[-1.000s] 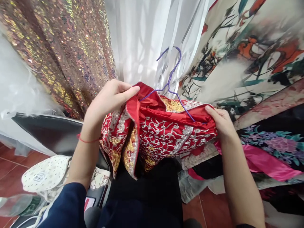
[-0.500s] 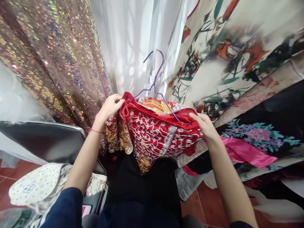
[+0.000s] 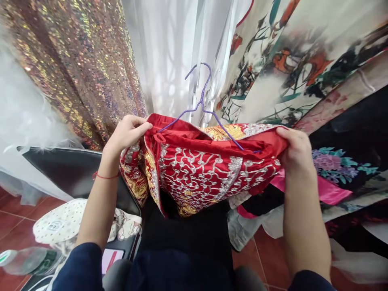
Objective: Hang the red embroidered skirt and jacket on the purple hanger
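A red garment (image 3: 206, 169) with silver and gold embroidery is stretched between my hands in front of me. A purple wire hanger (image 3: 203, 106) sits inside its top opening, hook pointing up. My left hand (image 3: 127, 133) pinches the garment's left upper edge, fingers closed on the cloth. On the right, my right hand (image 3: 295, 149) grips the other upper edge, near the hanger's end. The garment's lower part hangs down over a black cloth (image 3: 188, 234).
A sequined gold-brown fabric (image 3: 72, 64) hangs at the left, white sheer curtain (image 3: 169, 52) behind, printed floral fabrics (image 3: 303, 60) at the right. A dark chair (image 3: 69, 173) stands at the left with a dotted white bag (image 3: 60, 222). A plastic bottle (image 3: 27, 260) lies on the red tile floor.
My hands have moved apart, pulling the garment's top opening wider and flatter. My right hand shifted right and now grips the edge more fully. The hanger stays inside.
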`<state>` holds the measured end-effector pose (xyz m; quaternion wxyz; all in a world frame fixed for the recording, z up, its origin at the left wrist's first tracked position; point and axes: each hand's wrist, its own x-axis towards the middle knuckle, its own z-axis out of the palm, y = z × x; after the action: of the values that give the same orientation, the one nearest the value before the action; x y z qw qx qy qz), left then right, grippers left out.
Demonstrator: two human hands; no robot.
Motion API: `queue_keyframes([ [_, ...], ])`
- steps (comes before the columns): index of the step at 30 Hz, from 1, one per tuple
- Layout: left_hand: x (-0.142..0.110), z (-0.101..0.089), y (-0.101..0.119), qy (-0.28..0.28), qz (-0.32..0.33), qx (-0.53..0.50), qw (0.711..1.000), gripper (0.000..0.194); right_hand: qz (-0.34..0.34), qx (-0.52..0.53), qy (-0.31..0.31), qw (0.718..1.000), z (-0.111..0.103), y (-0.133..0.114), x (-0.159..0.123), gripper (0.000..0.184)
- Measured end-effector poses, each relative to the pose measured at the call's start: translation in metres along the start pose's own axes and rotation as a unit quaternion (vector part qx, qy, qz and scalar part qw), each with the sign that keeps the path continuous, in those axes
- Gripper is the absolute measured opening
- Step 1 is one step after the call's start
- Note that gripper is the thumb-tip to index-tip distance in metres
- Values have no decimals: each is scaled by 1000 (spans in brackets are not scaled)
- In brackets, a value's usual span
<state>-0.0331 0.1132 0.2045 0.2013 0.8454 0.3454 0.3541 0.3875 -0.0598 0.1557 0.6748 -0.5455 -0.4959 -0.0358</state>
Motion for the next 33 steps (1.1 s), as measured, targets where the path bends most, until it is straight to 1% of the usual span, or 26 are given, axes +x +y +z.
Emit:
queue_keyframes([
  [2, 10, 4, 4, 19, 15, 42, 999, 38, 64, 75, 50, 994, 0, -12, 5, 22],
  [3, 16, 7, 7, 40, 23, 68, 997, 36, 81, 97, 84, 988, 1, -18, 7, 18],
  [4, 22, 9, 11, 65, 32, 95, 993, 33, 80, 101, 117, 985, 1, -24, 9, 16],
  [5, 28, 13, 16, 90, 41, 117, 988, 30, 67, 97, 146, 982, 1, -29, 11, 16],
  [7, 41, 20, 28, 131, 55, 143, 980, 25, 18, 75, 188, 979, -3, -41, 14, 20],
  [9, 53, 28, 40, 158, 64, 148, 974, 25, -46, 34, 222, 973, -9, -53, 13, 25],
  [11, 64, 37, 47, 177, 71, 147, 970, 27, -100, -32, 243, 964, -17, -64, 5, 30],
  [12, 68, 42, 49, 180, 75, 148, 970, 29, -116, -74, 244, 960, -20, -69, -2, 32],
  [14, 72, 52, 47, 171, 78, 156, 970, 34, -122, -158, 218, 955, -24, -75, -23, 33],
  [16, 72, 61, 44, 164, 76, 169, 969, 39, -111, -227, 163, 954, -22, -76, -50, 36],
  [18, 64, 71, 43, 184, 79, 177, 964, 39, -109, -274, 100, 950, -16, -74, -79, 45],
  [20, 52, 81, 48, 207, 113, 170, 957, 36, -124, -311, 45, 941, -7, -69, -102, 52],
  [21, 45, 87, 52, 193, 154, 160, 956, 35, -136, -325, 28, 935, -3, -67, -111, 54],
  [22, 36, 95, 57, 154, 208, 146, 955, 34, -146, -338, 21, 930, 1, -65, -116, 56],
  [23, 28, 103, 61, 98, 268, 127, 950, 34, -152, -348, 21, 925, 4, -63, -119, 57],
  [25, 12, 125, 67, -15, 366, 76, 928, 34, -152, -361, 32, 919, 10, -60, -118, 56],
  [26, 6, 137, 68, -48, 389, 49, 919, 34, -145, -365, 41, 919, 11, -59, -116, 56],
  [27, 1, 150, 69, -55, 394, 23, 917, 34, -136, -367, 49, 919, 12, -58, -112, 55],
  [29, -5, 177, 67, -25, 368, -17, 930, 38, -124, -369, 66, 919, 14, -58, -107, 54],
  [31, -3, 202, 64, 32, 322, -33, 946, 42, -117, -371, 80, 918, 13, -58, -104, 55],
  [33, 3, 223, 65, 97, 272, -24, 957, 44, -117, -376, 96, 914, 11, -60, -103, 56],
])
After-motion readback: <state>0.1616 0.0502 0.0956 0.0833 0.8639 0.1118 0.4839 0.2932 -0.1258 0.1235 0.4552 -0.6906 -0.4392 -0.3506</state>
